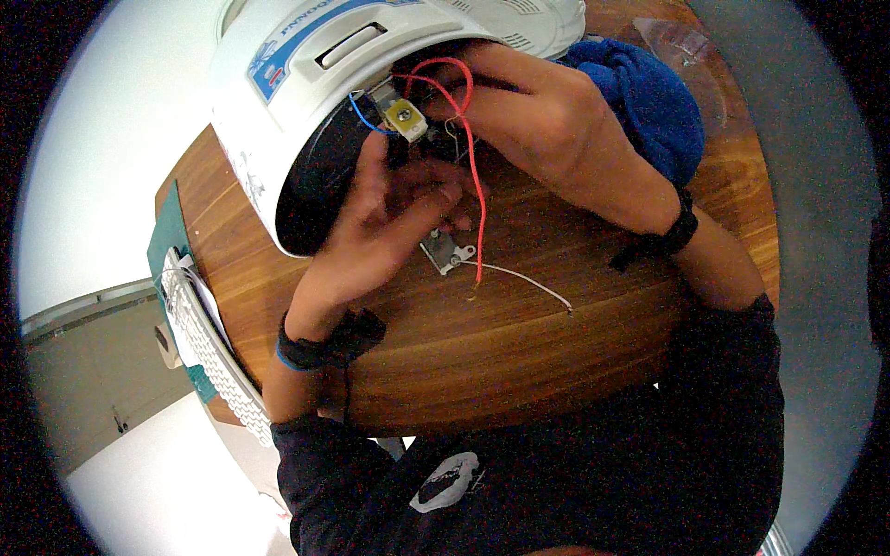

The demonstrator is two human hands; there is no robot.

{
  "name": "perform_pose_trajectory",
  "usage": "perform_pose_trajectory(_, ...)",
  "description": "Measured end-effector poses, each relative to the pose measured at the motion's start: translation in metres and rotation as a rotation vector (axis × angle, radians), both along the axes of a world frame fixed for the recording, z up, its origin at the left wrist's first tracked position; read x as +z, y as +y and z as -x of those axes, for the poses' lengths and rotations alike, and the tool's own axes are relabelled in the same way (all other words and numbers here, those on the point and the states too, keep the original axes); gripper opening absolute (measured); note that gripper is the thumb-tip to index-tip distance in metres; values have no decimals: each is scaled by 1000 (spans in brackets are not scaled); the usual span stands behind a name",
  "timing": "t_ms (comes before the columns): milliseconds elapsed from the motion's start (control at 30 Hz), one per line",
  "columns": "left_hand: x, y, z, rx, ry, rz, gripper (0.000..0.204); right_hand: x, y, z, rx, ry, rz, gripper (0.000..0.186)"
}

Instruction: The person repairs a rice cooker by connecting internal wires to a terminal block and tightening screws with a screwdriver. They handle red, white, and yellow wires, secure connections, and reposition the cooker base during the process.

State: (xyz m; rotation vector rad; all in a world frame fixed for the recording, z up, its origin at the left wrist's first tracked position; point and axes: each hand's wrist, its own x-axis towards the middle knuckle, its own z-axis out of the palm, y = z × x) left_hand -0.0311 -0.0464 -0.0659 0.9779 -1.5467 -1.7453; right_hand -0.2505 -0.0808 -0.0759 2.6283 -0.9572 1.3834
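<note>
A white round appliance housing [269, 139], rice-cooker-like, lies tipped on its side with its dark hollow end facing me. At its rim sits a yellow-and-white block with a screw [405, 119], and a blue wire [363, 113] runs to it. My left hand [371, 227] is at the opening just below this block, its fingers curled; what they grip is hidden. My right hand [538, 111] reaches into the opening from the right, its fingertips out of sight. A red wire [476, 185] loops out beside it and hangs down to the table. Below my left fingers lies a small metal bracket [447, 255].
A thin white wire [528, 276] trails from the bracket over the wooden table [519, 361]. A blue cloth [640, 102] is bunched at the right, near a clear plastic piece [686, 51]. A white slotted part [533, 23] stands behind. At the left edge lies a white keyboard [209, 347].
</note>
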Motion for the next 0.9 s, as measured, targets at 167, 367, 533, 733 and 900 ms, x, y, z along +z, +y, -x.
perform_pose_trajectory(167, -1, -1, -3, -22, 14, -47, 50, 0, 3, 2, -16, 35, -33, 22)
perform_pose_trajectory(367, 8, 4, 2, 14, -22, -25, 50, 2, -1, 3, 73, 29, -50, 25)
perform_pose_trajectory(533, 9, 7, 1, 24, -82, 91, 41, 7, 1, 2, 90, 32, -51, 28)
perform_pose_trajectory(733, 8, 11, 1, 40, -28, 12, 46, 13, 11, 3, 57, 82, -118, 22)
perform_pose_trajectory(900, -7, 9, -3, -27, -80, 272, 54, 20, 20, 6, 48, 87, -117, 23)
